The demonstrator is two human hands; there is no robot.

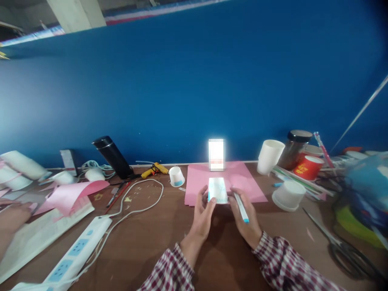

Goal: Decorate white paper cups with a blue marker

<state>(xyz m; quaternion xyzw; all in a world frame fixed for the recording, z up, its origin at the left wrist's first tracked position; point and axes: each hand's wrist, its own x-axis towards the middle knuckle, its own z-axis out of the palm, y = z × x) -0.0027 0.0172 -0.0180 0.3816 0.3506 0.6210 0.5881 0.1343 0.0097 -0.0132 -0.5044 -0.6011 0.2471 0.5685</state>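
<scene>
My left hand (203,212) is closed round the left side of a small white paper cup (217,189) with light blue marks drawn on it, its thumb pressing near the lower edge. On the cup's other side, my right hand (247,216) grips a white marker (241,208) with a blue end, which slants across the fingers. The right fingertips lie close to the cup; whether they touch it I cannot tell. Pink paper sheets (251,190) lie just beyond both hands. At their back stands a bright, blurred-out screen (216,154).
To the left are a small paper cup (176,176), a yellow glue gun (154,170), a black flask (112,157) and a white power strip (77,250) with a looping cord. Scissors (336,242), white cups (289,195) and a red cup (308,167) stand right. Another person's hand (15,218) is at far left.
</scene>
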